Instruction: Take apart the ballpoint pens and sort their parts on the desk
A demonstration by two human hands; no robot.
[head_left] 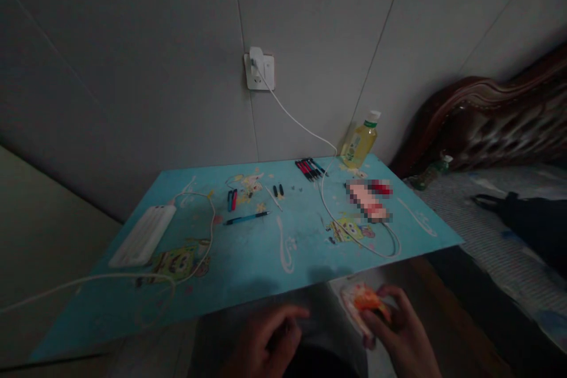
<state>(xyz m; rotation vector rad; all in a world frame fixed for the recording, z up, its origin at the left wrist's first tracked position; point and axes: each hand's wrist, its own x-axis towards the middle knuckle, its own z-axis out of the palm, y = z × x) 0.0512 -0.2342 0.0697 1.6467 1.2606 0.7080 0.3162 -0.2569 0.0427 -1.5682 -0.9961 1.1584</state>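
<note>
Below the table's front edge, my right hand [401, 331] is closed around a soft-looking orange-and-whitish thing [365, 300]. Its thumb and fingers pinch the right side; blur and dim light hide what kind of thing it is. My left hand [274, 336] is to the left of it, also below the table edge, with the index finger stretched out and the thumb apart, and nothing shows in it. On the table lie a blue pen [247, 218], short blue and red pen pieces [233, 200], two small black pieces [278, 191] and a thin white stick [273, 198].
The light-blue table [257, 254] has cartoon prints. At its back are several pens [310, 169] and a bottle of yellow liquid [361, 142]. A white power bank [144, 235] sits left; a blurred-out pinkish thing [367, 201] with a cable is right. A charger [256, 61] is in the wall socket.
</note>
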